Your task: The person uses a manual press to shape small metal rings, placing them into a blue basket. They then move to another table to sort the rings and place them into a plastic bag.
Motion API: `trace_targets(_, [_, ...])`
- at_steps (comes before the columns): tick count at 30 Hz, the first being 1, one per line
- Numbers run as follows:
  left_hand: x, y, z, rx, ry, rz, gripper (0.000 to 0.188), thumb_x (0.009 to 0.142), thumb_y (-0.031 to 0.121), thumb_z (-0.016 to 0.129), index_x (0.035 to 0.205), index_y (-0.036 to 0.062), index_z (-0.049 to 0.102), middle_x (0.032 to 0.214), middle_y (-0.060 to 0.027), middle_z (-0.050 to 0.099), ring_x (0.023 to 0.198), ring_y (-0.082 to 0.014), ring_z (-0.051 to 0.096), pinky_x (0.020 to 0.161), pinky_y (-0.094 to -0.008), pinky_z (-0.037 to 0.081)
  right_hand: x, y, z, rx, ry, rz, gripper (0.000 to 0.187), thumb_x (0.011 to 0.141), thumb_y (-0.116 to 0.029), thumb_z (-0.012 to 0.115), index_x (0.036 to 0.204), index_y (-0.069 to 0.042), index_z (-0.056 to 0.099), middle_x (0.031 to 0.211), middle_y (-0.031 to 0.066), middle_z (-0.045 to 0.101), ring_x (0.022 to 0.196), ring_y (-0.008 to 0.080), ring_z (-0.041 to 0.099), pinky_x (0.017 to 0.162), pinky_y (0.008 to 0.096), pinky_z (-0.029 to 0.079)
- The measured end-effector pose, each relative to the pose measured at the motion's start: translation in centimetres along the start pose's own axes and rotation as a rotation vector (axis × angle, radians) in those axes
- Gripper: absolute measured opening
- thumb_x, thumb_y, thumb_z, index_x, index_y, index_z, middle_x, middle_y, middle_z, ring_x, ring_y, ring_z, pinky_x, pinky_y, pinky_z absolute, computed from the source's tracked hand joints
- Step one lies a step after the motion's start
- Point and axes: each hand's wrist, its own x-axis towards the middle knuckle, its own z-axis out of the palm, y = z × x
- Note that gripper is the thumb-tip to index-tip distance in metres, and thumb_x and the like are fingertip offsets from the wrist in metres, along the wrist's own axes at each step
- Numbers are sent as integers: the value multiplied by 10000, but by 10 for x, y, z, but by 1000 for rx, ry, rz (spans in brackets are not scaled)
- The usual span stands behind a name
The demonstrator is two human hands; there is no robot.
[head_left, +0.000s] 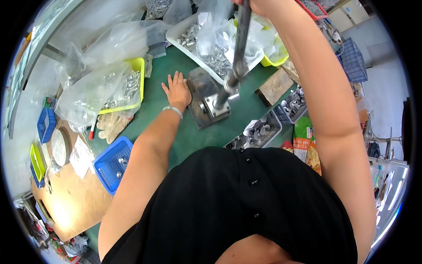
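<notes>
My left hand (177, 91) lies flat on the green tabletop (165, 119), fingers spread, its edge against the dark metal base block (198, 83) of a hand-lever tool. A bright square metal plate (218, 108) with bolts sits on that block. From the plate a long steel lever (241, 44) rises toward the top of the view. My right hand (257, 6), cut off by the upper edge, is closed around the lever's upper end. Blur and the steep angle hide whether a workpiece sits in the tool.
Behind the tool, a white tray (181, 45) holds many small metal parts under plastic bags. A yellow-green basket (141, 79), work glove (113, 126) and blue basket (104, 165) lie left. On the right are a wooden block (274, 86) and grey bins (277, 127) of shiny parts.
</notes>
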Motion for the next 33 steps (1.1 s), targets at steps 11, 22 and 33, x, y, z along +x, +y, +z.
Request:
trace_targets(11, [3, 2, 0, 54, 41, 17, 410, 946, 257, 314, 1317, 117, 416, 1433, -16, 318, 1352, -302, 189, 1085, -555, 61, -19, -3, -3, -23, 41, -83, 267, 863, -183, 537, 631, -70, 468, 473, 29, 431, 339, 137, 405, 322, 284, 325])
trace_targets(22, [4, 3, -1, 72, -38, -12, 426, 957, 263, 277, 1351, 135, 377, 1460, -2, 264, 1365, -294, 153, 1089, -550, 56, -277, -12, -76, 3, -190, -440, 302, 892, -173, 519, 654, -21, 413, 545, 54, 433, 478, 182, 425, 502, 323, 415])
trace_targets(33, [0, -8, -15, -180, 60, -117, 531, 926, 331, 381, 1406, 147, 247, 1466, -80, 220, 1371, -326, 98, 1068, -586, 29, -426, 77, -118, -467, -108, -228, 330, 860, -326, 602, 956, -11, 582, 1208, 217, 523, 1173, 417, 454, 977, 490, 339])
